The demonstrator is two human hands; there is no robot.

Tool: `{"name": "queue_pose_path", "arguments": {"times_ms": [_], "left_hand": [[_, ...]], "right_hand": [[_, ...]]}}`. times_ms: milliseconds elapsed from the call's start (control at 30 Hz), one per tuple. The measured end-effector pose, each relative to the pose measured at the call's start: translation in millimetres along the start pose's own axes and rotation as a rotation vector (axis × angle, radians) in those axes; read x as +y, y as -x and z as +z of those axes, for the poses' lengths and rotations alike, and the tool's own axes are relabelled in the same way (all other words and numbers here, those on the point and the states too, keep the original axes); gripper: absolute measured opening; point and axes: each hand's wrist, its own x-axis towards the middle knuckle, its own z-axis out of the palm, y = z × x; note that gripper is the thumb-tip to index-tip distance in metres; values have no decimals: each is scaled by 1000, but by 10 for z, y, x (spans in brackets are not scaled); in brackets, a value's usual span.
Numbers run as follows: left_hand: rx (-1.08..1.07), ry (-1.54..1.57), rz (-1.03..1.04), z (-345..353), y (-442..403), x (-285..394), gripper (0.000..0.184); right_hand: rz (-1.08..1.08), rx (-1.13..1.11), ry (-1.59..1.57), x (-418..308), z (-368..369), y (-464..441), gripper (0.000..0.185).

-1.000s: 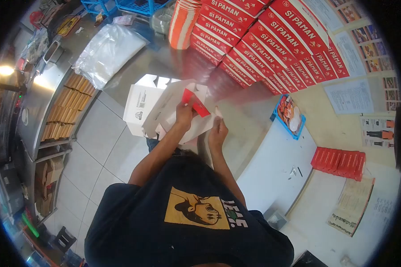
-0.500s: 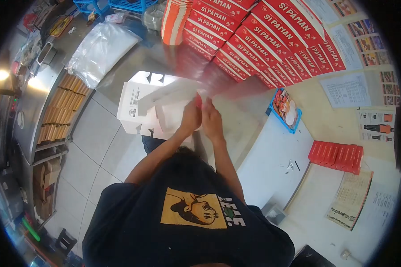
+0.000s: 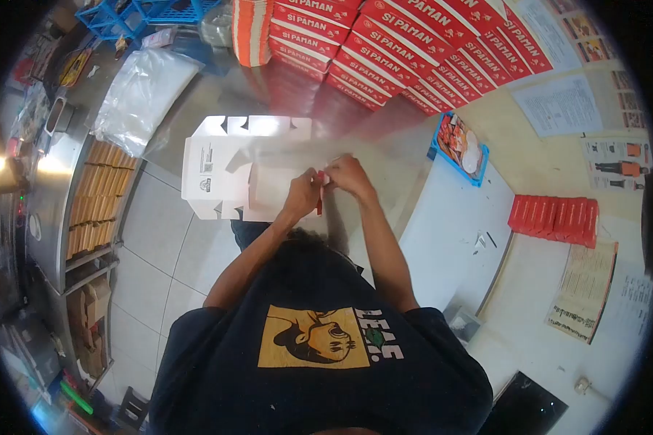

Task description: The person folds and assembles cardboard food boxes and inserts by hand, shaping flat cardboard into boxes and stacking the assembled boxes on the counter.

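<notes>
Grey and shiny, a metal worktop runs beneath both hands, mirroring some red from the packaging beyond. Above it the left hand is bent inward, its fingertips seemingly pinching a narrow red piece; the right hand comes in from the other side with its fingers curled to the same spot, so that the two nearly meet, though I cannot tell whether its fingers grip or merely press. The step under way looks like fine folding or fitting at this edge, and the next move seems to call for steady, light fingertips, with the card kept from creasing. Just beside the left hand, on the worktop, lies a white carton, only partly folded: plain inside, notched along its far edge, with small dark print on its flat left-hand panel. Whether the red piece belongs to the carton is unclear. Farther off, red boxes lettered "SI PAMAN" rise in stacks, an orange-and-white striped bundle standing alongside; clear plastic bags lie to the left, and a blue-edged food picture sits to the right.
</notes>
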Motion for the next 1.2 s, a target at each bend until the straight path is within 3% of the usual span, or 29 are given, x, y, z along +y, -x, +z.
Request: {"name": "queue_pose_path", "arguments": {"times_ms": [33,100,233,267,300,333,367,400,433,467,500,533,567,600,633,667,700,733,767,800,900,967,1033,1100,1167,1200], "left_hand": [[-10,-2,2,60,-24,-86,13],[21,33,-31,121,-83,-222,14],[0,-82,-55,-45,-76,-50,19],[-102,-64,-82,-161,-45,9,21],[-195,-47,-107,-295,-25,163,22],[-200,89,-319,-496,49,510,27],[-114,10,-216,-730,102,769,29],[-33,-71,-112,-939,134,877,31],[174,-301,168,-1091,38,830,32],[286,-389,217,-1260,13,1122,32],[328,-533,245,-1382,-100,1187,34],[345,-585,431,-1475,-284,1177,34],[363,-635,620,-1551,-425,1115,34],[372,-644,642,-1623,-501,961,34],[171,-725,677,-1711,-627,779,34],[-26,-810,707,-1815,-779,749,35],[-223,-878,489,-1874,-733,804,39],[-239,-905,550,-1918,-828,422,41],[-369,-894,398,-1956,-718,614,46],[-350,-783,565,-1987,-627,658,47],[-479,-891,635,-2059,-550,892,38],[-396,-920,724,-2043,-462,974,35],[-278,-885,877,-2014,-380,1070,26],[-210,-875,899,-1963,-383,855,23],[-123,-862,924,-1861,-399,554,20],[75,-818,910,-1797,-388,390,17]], "right_hand": [[6,7,-4,-78,44,97,24],[-70,40,313,-189,124,239,17],[35,-5,120,81,340,358,14],[35,1,117,86,289,423,14],[142,-174,11,-185,71,554,15],[241,-356,-93,-435,-132,621,18],[230,-360,-96,-599,-298,642,18],[24,-229,-40,-731,-464,649,25],[-178,-88,16,-826,-571,612,33],[-182,-80,10,-928,-601,496,33],[-443,92,199,-1066,-606,313,41],[-705,273,393,-1202,-597,154,50],[-717,293,393,-1214,-500,-5,50],[-638,-34,475,-1101,-323,-227,45],[-550,-355,554,-970,-178,-471,42],[-578,-337,580,-746,22,-683,38],[-606,-319,611,-625,166,-783,35],[-648,-187,686,-801,103,-629,34],[-683,-59,752,-1019,14,-420,35],[-688,-43,759,-1148,-37,-313,35],[-596,-100,825,-1442,-202,-72,44],[-722,-107,827,-1572,-349,51,33],[-748,-138,833,-1533,-459,-11,30],[-779,-164,841,-1419,-526,-55,28],[-560,21,831,-1151,-468,-19,25],[-483,97,835,-931,-388,-24,24]]}}
